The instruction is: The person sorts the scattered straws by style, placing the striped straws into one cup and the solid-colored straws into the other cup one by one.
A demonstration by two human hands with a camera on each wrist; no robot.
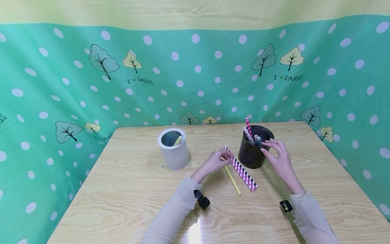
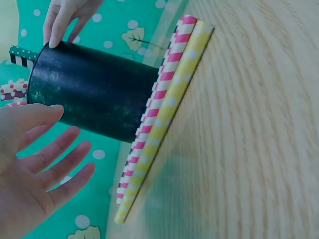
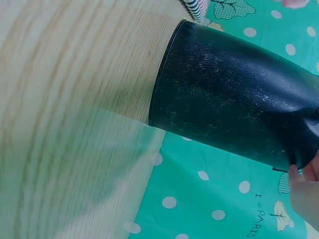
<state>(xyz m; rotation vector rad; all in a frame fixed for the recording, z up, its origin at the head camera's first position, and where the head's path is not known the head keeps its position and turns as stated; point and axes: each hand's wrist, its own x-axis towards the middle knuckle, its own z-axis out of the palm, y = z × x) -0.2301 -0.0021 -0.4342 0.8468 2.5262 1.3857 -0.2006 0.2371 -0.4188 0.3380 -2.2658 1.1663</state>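
My left hand point(image 1: 214, 162) hovers over the paper straws on the table, fingers spread and loosely bent, nothing between them in the left wrist view. Beneath it lie pink-and-white striped straws point(image 1: 247, 179), with a black-and-white one alongside, and a yellow straw point(image 1: 233, 179) with pale dots. Behind them stands a black cylindrical cup point(image 1: 251, 156) holding several patterned straws, among them pink dotted ones point(image 1: 248, 126). My right hand point(image 1: 280, 161) pinches this cup's rim, thumb point(image 3: 295, 174) outside and fingers over the edge; the fingertips are partly hidden.
To the left stands a light grey cylindrical cup point(image 1: 176, 157) with a yellow straw point(image 1: 177, 140) and a pale one in it. The wooden table point(image 1: 122, 203) ends at a green dotted curtain point(image 1: 195, 81) behind.
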